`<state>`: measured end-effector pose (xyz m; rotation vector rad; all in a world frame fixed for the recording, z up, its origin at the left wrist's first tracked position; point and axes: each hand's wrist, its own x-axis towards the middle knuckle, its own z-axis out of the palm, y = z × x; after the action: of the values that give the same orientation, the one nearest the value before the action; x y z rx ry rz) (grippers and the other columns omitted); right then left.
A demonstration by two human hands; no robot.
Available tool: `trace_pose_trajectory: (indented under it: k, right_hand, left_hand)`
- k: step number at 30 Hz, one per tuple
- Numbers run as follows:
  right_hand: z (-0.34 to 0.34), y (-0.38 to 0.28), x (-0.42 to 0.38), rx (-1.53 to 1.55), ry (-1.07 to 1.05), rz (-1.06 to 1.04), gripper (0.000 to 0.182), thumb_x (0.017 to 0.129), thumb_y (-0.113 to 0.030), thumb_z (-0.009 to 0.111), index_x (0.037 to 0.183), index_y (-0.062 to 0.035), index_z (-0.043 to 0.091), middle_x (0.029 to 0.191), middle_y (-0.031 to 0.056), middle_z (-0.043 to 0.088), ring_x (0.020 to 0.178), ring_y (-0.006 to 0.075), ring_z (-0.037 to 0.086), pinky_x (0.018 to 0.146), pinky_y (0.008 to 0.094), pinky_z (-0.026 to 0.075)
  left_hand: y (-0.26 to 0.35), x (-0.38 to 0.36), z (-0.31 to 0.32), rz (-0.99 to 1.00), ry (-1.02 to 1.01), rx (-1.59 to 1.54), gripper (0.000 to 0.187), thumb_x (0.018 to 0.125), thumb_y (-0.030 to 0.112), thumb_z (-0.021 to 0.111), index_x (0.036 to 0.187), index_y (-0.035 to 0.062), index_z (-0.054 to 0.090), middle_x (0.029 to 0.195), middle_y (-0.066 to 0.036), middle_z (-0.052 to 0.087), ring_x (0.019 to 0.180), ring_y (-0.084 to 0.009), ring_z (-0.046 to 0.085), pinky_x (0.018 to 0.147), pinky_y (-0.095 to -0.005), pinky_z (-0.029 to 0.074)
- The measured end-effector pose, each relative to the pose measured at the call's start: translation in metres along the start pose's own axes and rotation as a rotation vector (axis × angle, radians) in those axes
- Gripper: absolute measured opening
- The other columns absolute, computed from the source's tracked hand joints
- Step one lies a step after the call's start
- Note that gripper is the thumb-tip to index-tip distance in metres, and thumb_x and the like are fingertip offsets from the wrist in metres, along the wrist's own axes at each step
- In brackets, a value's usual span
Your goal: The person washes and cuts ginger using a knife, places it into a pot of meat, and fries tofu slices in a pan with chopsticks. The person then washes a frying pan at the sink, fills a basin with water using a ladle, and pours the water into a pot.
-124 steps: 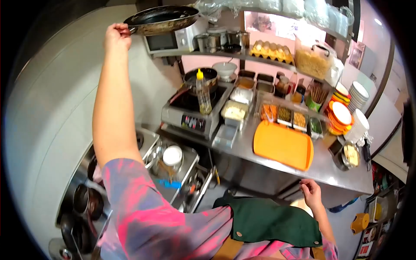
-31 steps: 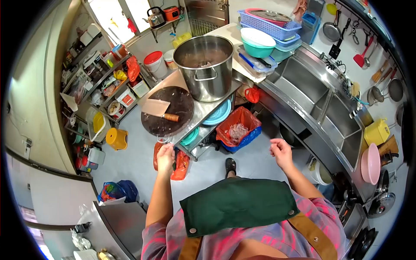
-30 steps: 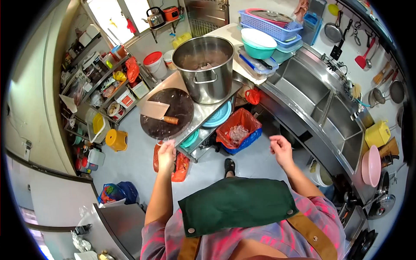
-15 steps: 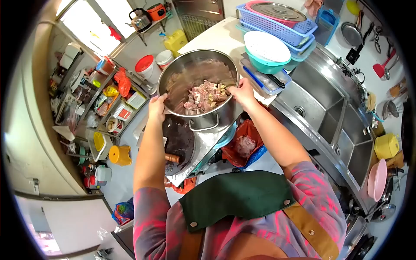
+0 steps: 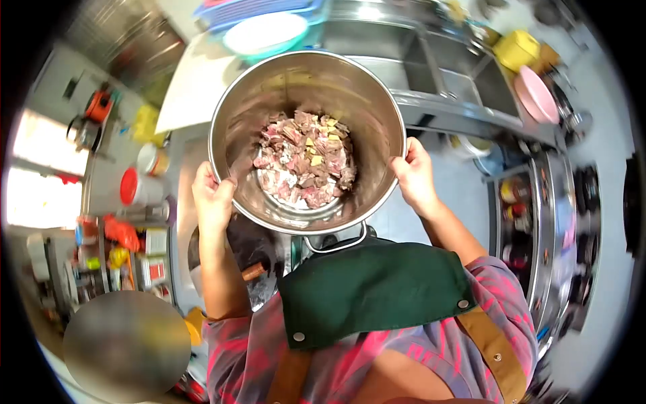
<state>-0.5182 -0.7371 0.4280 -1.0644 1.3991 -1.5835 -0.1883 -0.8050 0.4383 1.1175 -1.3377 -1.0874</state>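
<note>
Between two bare hands, near the middle of the scene, a large round silver steel pot is held by its rim, with pinkish-brown chopped meat and small pale-yellow chunks spread over its bottom. At its left edge the rim is gripped by the closed left hand, thumb laid over the lip; at its right edge it is clasped likewise by the right hand. The fingers outside the wall are mostly hidden.

For a steady hold, the weight is best shared evenly and the mouth kept level, so that the contents are not slid to one side. The thin steel loop handle should be kept from being caught on the dark green cloth apron, close beside it.

Under the left forearm, a dark round board with a brown wooden handle is partly covered. At the far side, a white oval basin is set near the pot's rim, and a double steel sink is seen at far right, its front edge near the pot.
</note>
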Motion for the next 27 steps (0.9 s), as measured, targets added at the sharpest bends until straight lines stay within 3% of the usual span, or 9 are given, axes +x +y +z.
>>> trace_pose_trajectory:
  k: [4,10,11,13,16,18,20,23,27]
  right_hand:
    - [-0.114,-0.008,-0.16,-0.122,0.021,-0.001,0.012,0.07,0.002,0.053,0.077,-0.005,0.045,0.07,-0.0021,0.047,0.06,0.0057,0.042,0.054,0.0203,0.038]
    - [-0.351,-0.047,-0.421,0.008,0.054,-0.164,0.013,0.069,0.002,0.054,0.079,-0.0024,0.047,0.07,-0.0012,0.05,0.061,0.0059,0.045,0.053,0.0204,0.039]
    - [-0.389,-0.052,-0.454,0.018,0.01,-0.163,0.016,0.069,0.004,0.053,0.083,-0.0018,0.049,0.077,0.0013,0.055,0.066,0.0074,0.051,0.06,0.0211,0.043]
    - [-0.46,-0.062,-0.487,0.112,-0.061,-0.137,0.015,0.069,0.002,0.056,0.081,-0.0031,0.048,0.074,-0.0007,0.052,0.064,0.0056,0.048,0.057,0.0198,0.04]
    - [-0.539,-0.087,-0.486,0.141,0.092,-0.121,0.016,0.068,0.0,0.057,0.073,-0.0048,0.043,0.066,-0.0032,0.045,0.06,0.0049,0.041,0.052,0.0206,0.036]
    - [-0.58,-0.081,-0.482,-0.039,0.251,-0.144,0.017,0.067,-0.002,0.057,0.067,-0.0057,0.04,0.061,-0.004,0.041,0.058,0.0049,0.038,0.049,0.0214,0.034]
    - [-0.65,-0.109,-0.507,0.046,0.319,-0.115,0.013,0.07,-0.001,0.056,0.072,-0.006,0.044,0.068,-0.0041,0.046,0.061,0.0042,0.041,0.054,0.0199,0.035]
    - [-0.648,-0.09,-0.5,0.013,0.559,-0.123,0.012,0.07,0.002,0.053,0.074,-0.006,0.045,0.069,-0.0038,0.046,0.061,0.0041,0.041,0.055,0.0187,0.035]
    - [-0.697,-0.105,-0.528,0.106,0.776,-0.194,0.013,0.07,0.005,0.051,0.071,-0.0063,0.044,0.067,-0.0047,0.045,0.059,0.0034,0.04,0.053,0.0188,0.033]
  left_hand:
    - [0.013,-0.184,0.055,0.007,-0.01,-0.06,0.015,0.069,-0.004,0.057,0.077,0.0041,0.048,0.071,0.001,0.052,0.063,-0.0045,0.045,0.057,-0.018,0.037]
    - [0.084,-0.502,0.183,0.142,-0.09,0.078,0.014,0.07,0.0,0.052,0.083,0.0039,0.049,0.079,-0.001,0.054,0.068,-0.0067,0.049,0.064,-0.0208,0.041]
    - [0.099,-0.552,0.206,0.144,-0.066,0.084,0.015,0.07,-0.001,0.052,0.084,0.0037,0.049,0.079,-0.001,0.054,0.069,-0.0071,0.049,0.065,-0.0207,0.041]
    - [0.126,-0.629,0.259,0.134,0.002,0.084,0.016,0.069,-0.001,0.051,0.084,0.0036,0.049,0.079,-0.001,0.053,0.069,-0.007,0.048,0.065,-0.0204,0.04]
    - [0.163,-0.606,0.332,0.096,-0.149,0.058,0.012,0.069,-0.002,0.05,0.079,0.0043,0.048,0.071,0.002,0.048,0.06,-0.0051,0.041,0.059,-0.0184,0.036]
    - [0.168,-0.58,0.385,0.093,-0.265,0.051,0.012,0.069,-0.003,0.052,0.079,0.0031,0.048,0.072,0.002,0.049,0.061,-0.0051,0.042,0.059,-0.0184,0.037]
    - [0.205,-0.603,0.461,0.079,-0.33,0.028,0.012,0.07,-0.002,0.053,0.081,0.0028,0.049,0.075,0.001,0.051,0.064,-0.005,0.044,0.06,-0.0189,0.038]
    - [0.147,-0.525,0.501,0.045,-0.565,-0.067,0.013,0.07,-0.002,0.054,0.081,0.0036,0.048,0.072,0.0,0.053,0.06,-0.0059,0.045,0.056,-0.0186,0.038]
    - [0.162,-0.519,0.599,0.033,-0.779,-0.113,0.014,0.069,-0.001,0.055,0.074,0.0067,0.044,0.065,0.003,0.046,0.054,-0.0044,0.039,0.048,-0.0188,0.033]
